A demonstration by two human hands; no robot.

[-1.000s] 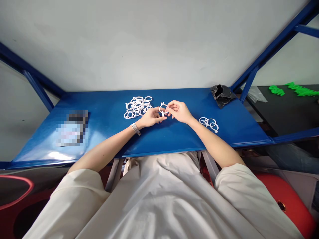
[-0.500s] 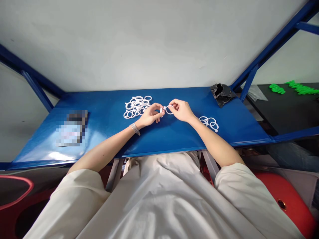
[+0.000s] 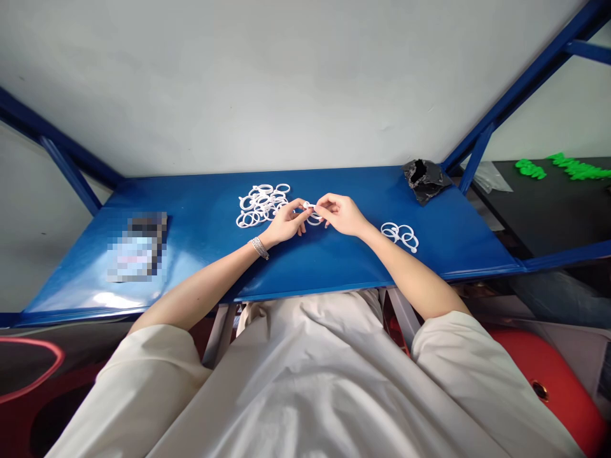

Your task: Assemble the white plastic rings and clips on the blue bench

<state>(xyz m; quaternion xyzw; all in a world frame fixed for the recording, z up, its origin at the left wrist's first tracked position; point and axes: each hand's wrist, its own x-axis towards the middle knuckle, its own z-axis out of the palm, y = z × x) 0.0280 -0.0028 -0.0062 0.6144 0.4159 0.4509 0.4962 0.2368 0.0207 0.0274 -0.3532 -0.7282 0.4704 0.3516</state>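
Over the middle of the blue table (image 3: 210, 254), my left hand (image 3: 287, 222) and my right hand (image 3: 341, 214) meet with their fingertips close together. Between them is a white plastic ring (image 3: 314, 220) with a small knob, pinched from both sides and partly hidden by the fingers. Both hands are closed on it. A loose pile of similar white rings (image 3: 260, 202) lies just beyond and left of my left hand. To the right of my right forearm rests a smaller group of white rings (image 3: 400, 236).
A crumpled black plastic bag (image 3: 426, 181) sits at the back right corner. On the left lies a pixelated flat object (image 3: 138, 248). Blue frame bars slope up at both sides. Green pieces (image 3: 575, 168) rest on a dark table (image 3: 544, 210) to the right.
My right hand has moved slightly left, bringing its fingertips against those of my left hand. The ring between them has turned and sits lower. Both groups of rings stay put.
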